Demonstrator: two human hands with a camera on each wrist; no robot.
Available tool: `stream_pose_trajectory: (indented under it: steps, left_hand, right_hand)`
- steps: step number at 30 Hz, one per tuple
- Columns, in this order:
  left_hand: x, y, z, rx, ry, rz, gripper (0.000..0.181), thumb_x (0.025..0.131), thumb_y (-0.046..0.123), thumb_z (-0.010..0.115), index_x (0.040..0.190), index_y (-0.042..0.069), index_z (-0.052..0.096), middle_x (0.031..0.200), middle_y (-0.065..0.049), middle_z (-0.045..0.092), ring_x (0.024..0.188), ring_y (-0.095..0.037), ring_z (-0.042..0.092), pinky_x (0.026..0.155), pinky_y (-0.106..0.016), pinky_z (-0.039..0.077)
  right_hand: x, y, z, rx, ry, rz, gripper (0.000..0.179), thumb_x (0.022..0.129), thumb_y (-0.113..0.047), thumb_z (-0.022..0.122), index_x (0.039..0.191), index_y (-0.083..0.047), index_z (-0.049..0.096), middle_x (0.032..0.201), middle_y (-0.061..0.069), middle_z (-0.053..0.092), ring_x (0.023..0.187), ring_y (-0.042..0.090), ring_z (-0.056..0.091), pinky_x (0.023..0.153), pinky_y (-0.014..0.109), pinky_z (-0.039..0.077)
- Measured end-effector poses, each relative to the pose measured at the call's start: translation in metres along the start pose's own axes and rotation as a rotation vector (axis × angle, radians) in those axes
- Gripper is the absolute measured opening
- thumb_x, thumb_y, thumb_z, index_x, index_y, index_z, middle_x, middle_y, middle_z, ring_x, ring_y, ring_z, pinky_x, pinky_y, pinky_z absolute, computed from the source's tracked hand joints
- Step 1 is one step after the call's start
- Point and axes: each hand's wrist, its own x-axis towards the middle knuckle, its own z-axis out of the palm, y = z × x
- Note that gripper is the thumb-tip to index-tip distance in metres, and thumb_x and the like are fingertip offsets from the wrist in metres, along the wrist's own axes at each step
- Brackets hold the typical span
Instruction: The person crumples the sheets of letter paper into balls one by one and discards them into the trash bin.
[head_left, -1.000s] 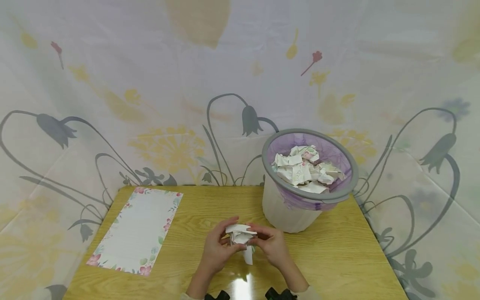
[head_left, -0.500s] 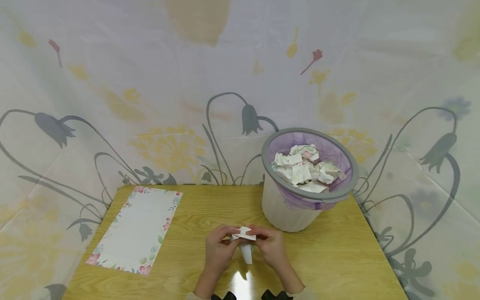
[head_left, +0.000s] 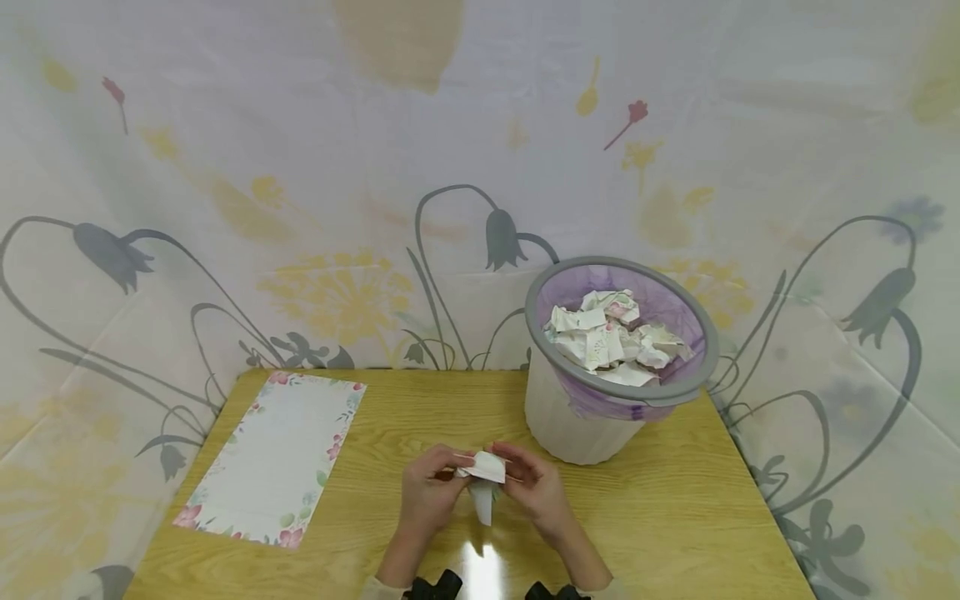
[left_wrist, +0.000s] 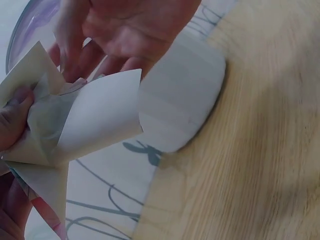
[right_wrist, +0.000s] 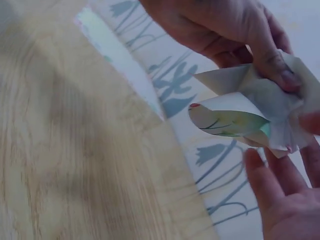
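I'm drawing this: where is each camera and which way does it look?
Head: on the person's head, forward and down at the table; left hand, right hand, forearms show.
Left wrist: on that wrist, facing creased paper, bin behind; both hands show.
Right wrist: on that wrist, facing it too; both hands.
Both wrist views share the paper.

The folded white paper (right_wrist: pixel 265 100) is showing green and red print; the flat rectangular white paper sheet (head_left: pixel 270 462) is bearing a pink-and-green floral border.
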Motion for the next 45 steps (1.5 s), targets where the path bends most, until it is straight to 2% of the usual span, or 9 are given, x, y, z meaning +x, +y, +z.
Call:
stream_pose_trajectory:
  steps: [3,6,12,16,23,33,36,40,45]
  left_hand:
    - [0.001,-0.001,-0.003,-0.032,-0.007,0.009,0.024,0.065,-0.026,0.077,0.077,-0.006,0.072,0.083,-0.022,0.071,0.074,-0.027,0.072,0.057,-0.026,0.058]
    - [0.002,-0.003,-0.002,-0.076,-0.019,0.070,0.025,0.063,-0.029,0.076,0.077,-0.008,0.071,0.082,-0.025,0.070,0.074,-0.029,0.072,0.056,-0.027,0.058]
    - [0.001,-0.008,0.001,-0.180,-0.045,0.124,0.027,0.062,-0.033,0.074,0.077,-0.012,0.069,0.081,-0.028,0.067,0.076,-0.034,0.071,0.062,-0.025,0.058]
    - [0.001,-0.006,0.000,-0.207,-0.058,0.122,0.027,0.062,-0.034,0.072,0.078,-0.013,0.069,0.081,-0.029,0.066,0.078,-0.035,0.071,0.067,-0.027,0.059]
    - [0.001,-0.008,-0.001,-0.182,-0.088,0.135,0.028,0.062,-0.033,0.074,0.078,-0.011,0.069,0.081,-0.027,0.067,0.078,-0.035,0.071,0.064,-0.030,0.060]
    - [0.000,0.000,-0.009,-0.080,-0.279,0.027,0.024,0.072,-0.018,0.079,0.092,-0.006,0.072,0.105,-0.025,0.070,0.096,-0.035,0.070,0.072,-0.038,0.059]
    - [-0.002,0.000,-0.008,-0.078,-0.263,0.027,0.027,0.070,-0.014,0.083,0.092,-0.005,0.072,0.106,-0.025,0.070,0.096,-0.032,0.070,0.068,-0.040,0.060]
    - [-0.006,0.000,-0.003,-0.096,-0.175,0.015,0.026,0.071,-0.015,0.082,0.090,-0.005,0.067,0.102,-0.025,0.070,0.088,-0.028,0.071,0.060,-0.039,0.060]
    - [-0.009,0.006,0.002,-0.080,-0.107,-0.099,0.040,0.075,-0.011,0.080,0.108,-0.005,0.059,0.109,-0.022,0.070,0.096,-0.020,0.068,0.070,-0.035,0.060]
  right_hand:
    - [0.000,-0.002,-0.003,0.095,-0.106,0.027,0.048,0.096,0.010,0.051,0.141,0.018,0.036,0.144,0.028,0.047,0.128,0.022,0.054,0.101,0.034,0.048]
    - [0.002,-0.002,-0.004,0.124,-0.167,0.048,0.052,0.099,0.004,0.050,0.146,0.016,0.030,0.149,0.029,0.040,0.132,0.023,0.050,0.102,0.034,0.046]
    - [0.001,-0.004,-0.005,0.187,-0.192,0.214,0.058,0.104,-0.011,0.051,0.150,0.014,0.024,0.144,0.021,0.047,0.125,0.020,0.054,0.098,0.035,0.049]
    - [0.001,-0.005,-0.005,0.189,-0.174,0.279,0.056,0.103,-0.006,0.050,0.146,0.019,0.025,0.132,0.006,0.057,0.116,0.017,0.059,0.094,0.033,0.052]
    - [0.000,-0.004,-0.002,0.032,-0.067,0.302,0.050,0.096,0.001,0.061,0.134,0.025,0.039,0.114,0.006,0.067,0.101,0.013,0.065,0.086,0.027,0.055]
    - [-0.001,-0.007,-0.004,-0.064,0.067,0.371,0.041,0.094,0.001,0.064,0.122,0.027,0.049,0.103,0.019,0.070,0.089,0.013,0.068,0.079,0.027,0.057]
    - [-0.001,-0.005,-0.004,-0.085,0.099,0.361,0.035,0.092,0.001,0.066,0.116,0.026,0.055,0.096,0.014,0.072,0.083,0.014,0.069,0.075,0.027,0.057]
    - [0.000,-0.003,0.000,-0.108,0.143,0.316,0.029,0.089,0.003,0.068,0.105,0.025,0.059,0.088,0.005,0.073,0.079,0.012,0.068,0.072,0.026,0.058]
    - [0.000,-0.004,0.004,-0.125,0.189,0.273,0.025,0.089,0.004,0.070,0.101,0.023,0.063,0.085,0.002,0.072,0.078,0.011,0.067,0.070,0.025,0.057]
